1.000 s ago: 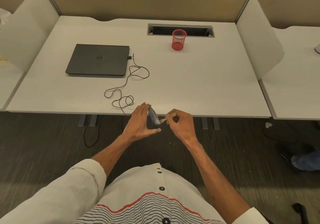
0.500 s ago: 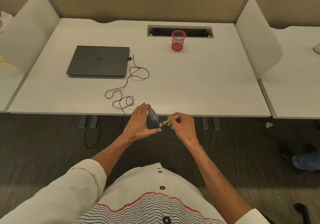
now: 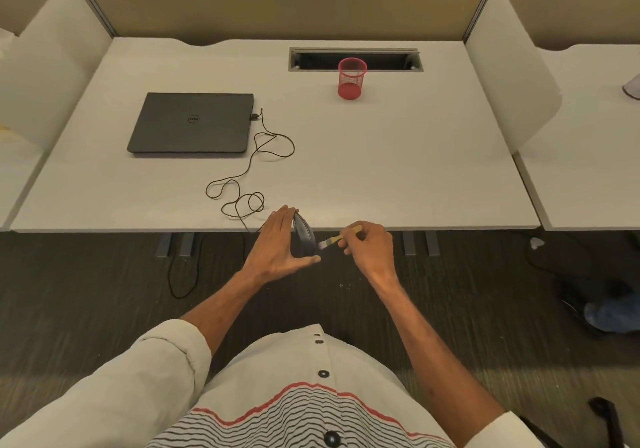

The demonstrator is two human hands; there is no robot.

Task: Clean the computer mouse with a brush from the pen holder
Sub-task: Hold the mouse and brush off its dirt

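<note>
Laptop [image 3: 190, 122], closed, lies left on the white desk [image 3: 415, 170], a cable [image 3: 273, 142] looping from it to the near edge. There, over dark carpet [image 3: 104, 291], the left hand [image 3: 277, 245] grips the mouse [image 3: 304, 234] on edge; the right hand [image 3: 372, 246] pinches a brush [image 3: 341, 238], bristles just beside the mouse. A red pen holder [image 3: 351, 78] stands far back.

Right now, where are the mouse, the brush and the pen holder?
mouse [image 3: 304, 236]: head view, on its dark shell, turned on edge.
brush [image 3: 336, 238]: head view, on the yellow handle near the bristles.
pen holder [image 3: 350, 86]: head view, on its red mesh wall.
</note>
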